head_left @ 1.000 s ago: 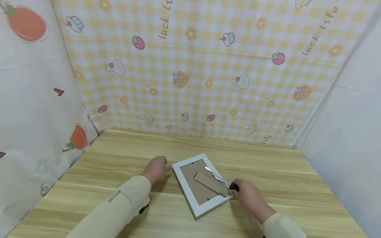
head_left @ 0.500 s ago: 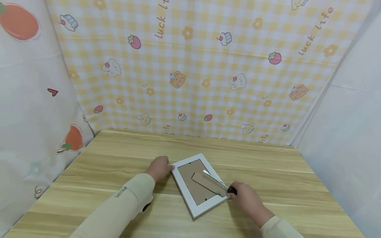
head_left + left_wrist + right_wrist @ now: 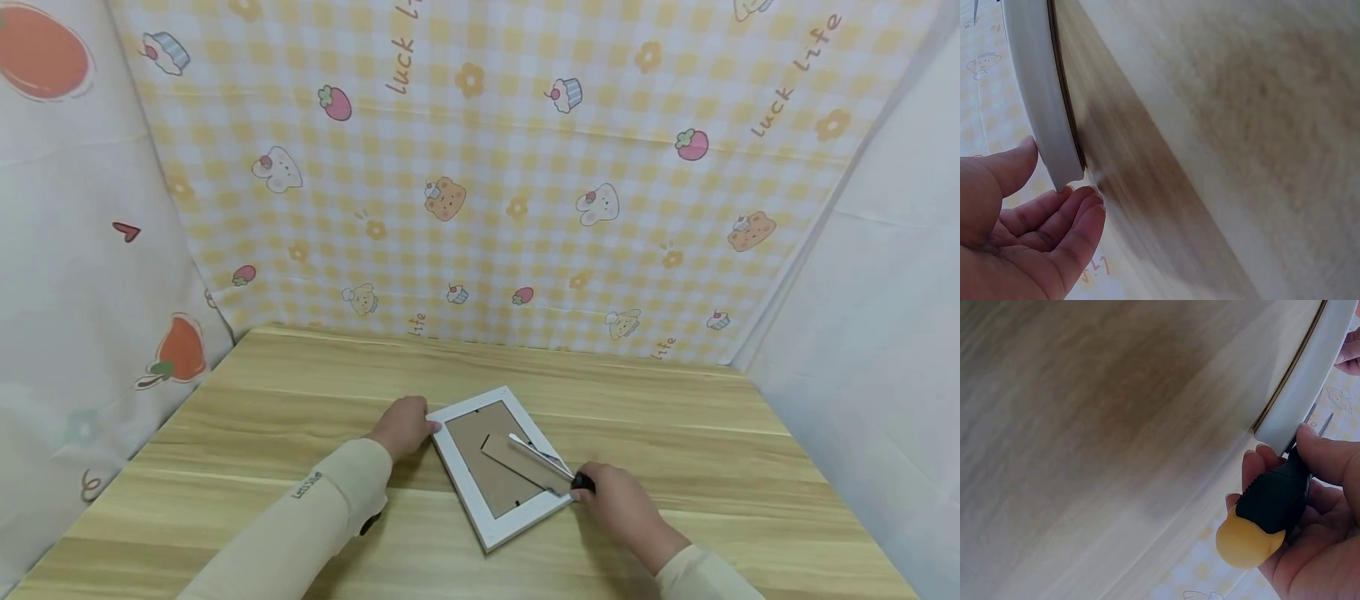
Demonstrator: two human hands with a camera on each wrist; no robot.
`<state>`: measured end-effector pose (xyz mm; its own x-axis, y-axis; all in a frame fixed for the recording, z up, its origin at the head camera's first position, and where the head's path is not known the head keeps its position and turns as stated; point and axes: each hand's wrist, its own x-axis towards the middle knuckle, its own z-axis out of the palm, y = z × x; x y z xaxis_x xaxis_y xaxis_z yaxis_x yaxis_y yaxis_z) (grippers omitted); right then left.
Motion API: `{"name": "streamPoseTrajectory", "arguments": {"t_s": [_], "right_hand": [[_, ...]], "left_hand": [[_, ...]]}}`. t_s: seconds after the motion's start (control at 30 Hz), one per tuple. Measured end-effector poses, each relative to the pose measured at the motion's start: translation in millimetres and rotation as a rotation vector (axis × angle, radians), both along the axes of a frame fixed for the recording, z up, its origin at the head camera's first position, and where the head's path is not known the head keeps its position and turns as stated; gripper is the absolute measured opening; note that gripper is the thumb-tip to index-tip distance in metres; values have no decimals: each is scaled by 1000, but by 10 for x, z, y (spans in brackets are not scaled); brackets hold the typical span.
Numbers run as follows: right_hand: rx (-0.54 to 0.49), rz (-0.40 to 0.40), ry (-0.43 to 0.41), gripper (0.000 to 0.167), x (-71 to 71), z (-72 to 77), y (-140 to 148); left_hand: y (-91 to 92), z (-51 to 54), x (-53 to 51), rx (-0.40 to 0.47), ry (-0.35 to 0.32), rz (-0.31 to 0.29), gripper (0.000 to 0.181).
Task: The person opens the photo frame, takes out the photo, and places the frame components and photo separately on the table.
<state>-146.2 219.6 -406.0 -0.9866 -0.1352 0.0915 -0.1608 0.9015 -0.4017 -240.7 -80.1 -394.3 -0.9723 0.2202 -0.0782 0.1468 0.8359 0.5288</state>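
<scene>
A white picture frame [image 3: 468, 485] lies face down on the wooden table, its brown backing board [image 3: 489, 492] and fold-out stand leg [image 3: 525, 468] facing up. At its far left corner, my left hand [image 3: 403, 427] pinches the frame; in the left wrist view the thumb lies on one face and the fingertips under the edge. My right hand [image 3: 618, 500] grips a screwdriver [image 3: 1272, 503] by its black handle with a yellow end, beside the frame's near right corner. The metal shaft [image 3: 536, 454] slants over the backing, the tip above the stand leg's side; whether it touches is unclear.
Small black tabs [image 3: 517, 503] sit along the edges of the backing. The wooden table [image 3: 322, 367] extends round the frame. A yellow checked cloth [image 3: 480, 150] hangs behind it, with white cloths [image 3: 892, 333] at both sides.
My left hand has moved right onto the frame's corner and now pinches it. The screwdriver's tip has shifted slightly left and nearer to me. The whole view has drifted a little.
</scene>
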Motion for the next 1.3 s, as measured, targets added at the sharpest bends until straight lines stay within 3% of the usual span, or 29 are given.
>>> {"name": "streamPoseTrajectory", "arguments": {"t_s": [0.3, 0.6, 0.93, 1.3], "right_hand": [[11, 11, -1, 11, -13, 3, -18], [14, 12, -29, 11, -58, 9, 2], [1, 38, -61, 9, -107, 3, 28], [4, 191, -8, 12, -125, 10, 121]], "left_hand": [[-29, -1, 22, 3, -12, 9, 20], [-38, -2, 61, -19, 25, -4, 22], [-37, -21, 70, -19, 3, 9, 22], [-45, -52, 57, -16, 35, 8, 23]]}}
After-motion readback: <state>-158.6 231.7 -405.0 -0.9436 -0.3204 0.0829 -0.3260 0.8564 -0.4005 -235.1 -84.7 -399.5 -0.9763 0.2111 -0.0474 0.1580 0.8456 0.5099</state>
